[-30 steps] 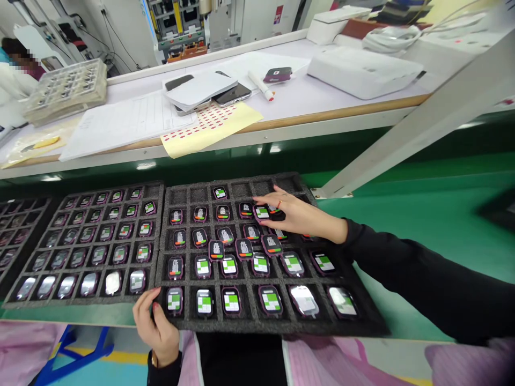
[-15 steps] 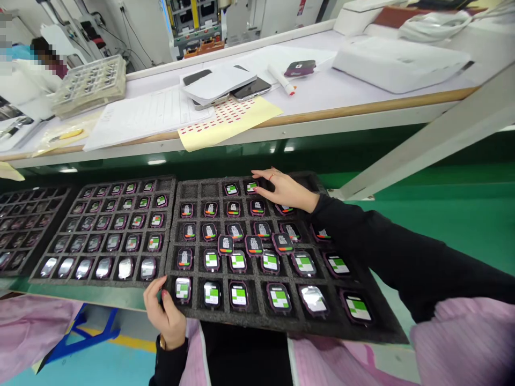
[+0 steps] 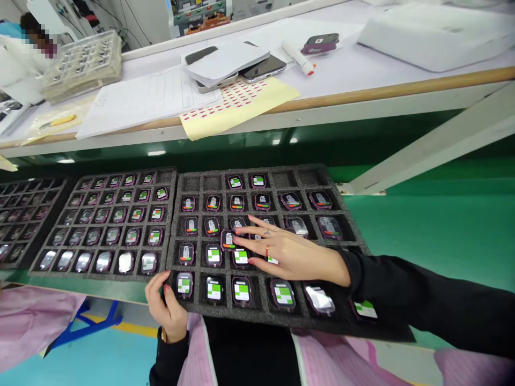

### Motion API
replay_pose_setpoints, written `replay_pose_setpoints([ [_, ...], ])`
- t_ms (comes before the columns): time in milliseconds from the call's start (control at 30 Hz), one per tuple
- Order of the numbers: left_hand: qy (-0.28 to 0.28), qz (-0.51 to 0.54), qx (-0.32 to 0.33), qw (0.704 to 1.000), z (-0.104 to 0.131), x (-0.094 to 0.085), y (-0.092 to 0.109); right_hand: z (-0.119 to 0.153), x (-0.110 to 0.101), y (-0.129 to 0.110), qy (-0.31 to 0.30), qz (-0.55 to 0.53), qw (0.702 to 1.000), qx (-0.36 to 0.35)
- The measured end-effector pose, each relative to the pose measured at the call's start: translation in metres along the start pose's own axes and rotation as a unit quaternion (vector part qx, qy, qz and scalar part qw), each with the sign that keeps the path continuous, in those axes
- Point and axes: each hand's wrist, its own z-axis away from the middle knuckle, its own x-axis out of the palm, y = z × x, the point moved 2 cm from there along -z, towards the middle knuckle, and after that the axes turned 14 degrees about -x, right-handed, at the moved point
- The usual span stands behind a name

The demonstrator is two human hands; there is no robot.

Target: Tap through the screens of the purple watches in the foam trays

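Note:
A dark foam tray (image 3: pixel 257 316) holds rows of square watches with purple frames, several showing green and white screens. Over its middle rows my right hand (image 3: pixel 292 254) lies palm down with fingers spread, its fingertips at a loose watch (image 3: pixel 228 240) that rests on top of the dividers. Other watches beneath this hand are partly hidden. My left hand (image 3: pixel 167 311) is at the tray's near left corner, thumb and fingers apart and nothing between them, beside a watch (image 3: pixel 184 284) in the front row.
Two more watch trays stand left, the nearer one (image 3: pixel 171 214) touching mine. The shelf (image 3: pixel 346 102) above the trays bears papers (image 3: pixel 137 104), phones (image 3: pixel 263 68), a marker (image 3: pixel 298 57), a yellow sticker sheet (image 3: pixel 241 110) and a parts box (image 3: pixel 82 64). A slanted post (image 3: pixel 426 139) stands right.
My right hand has moved from the tray's far rows nearer to me, onto the loose watches in the middle. My left hand stays at the corner. The view has shifted slightly.

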Motion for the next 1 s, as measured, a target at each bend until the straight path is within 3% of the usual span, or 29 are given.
replay_pose_setpoints([
  [333, -0.004, 0.002, 0.004, 1.000, 0.000, -0.001, 0.001, -0.021, 0.010, 0.004, 0.025, 0.080, 0.996, 0.020],
  [467, -0.004, 0.001, 0.004, 1.000, 0.000, 0.000, 0.001, -0.028, 0.018, 0.009, 0.031, 0.120, 0.990, 0.060],
  [733, -0.013, -0.007, 0.009, 1.000, -0.001, -0.001, 0.002, -0.049, 0.026, 0.013, 0.014, 0.115, 0.989, 0.094],
  [867, -0.013, -0.008, 0.010, 1.000, -0.001, -0.001, 0.003, -0.049, 0.023, 0.014, 0.002, 0.104, 0.991, 0.083],
  [1000, -0.012, -0.005, 0.011, 1.000, -0.002, -0.001, 0.004, -0.033, 0.006, 0.014, 0.033, 0.103, 0.990, 0.089],
])
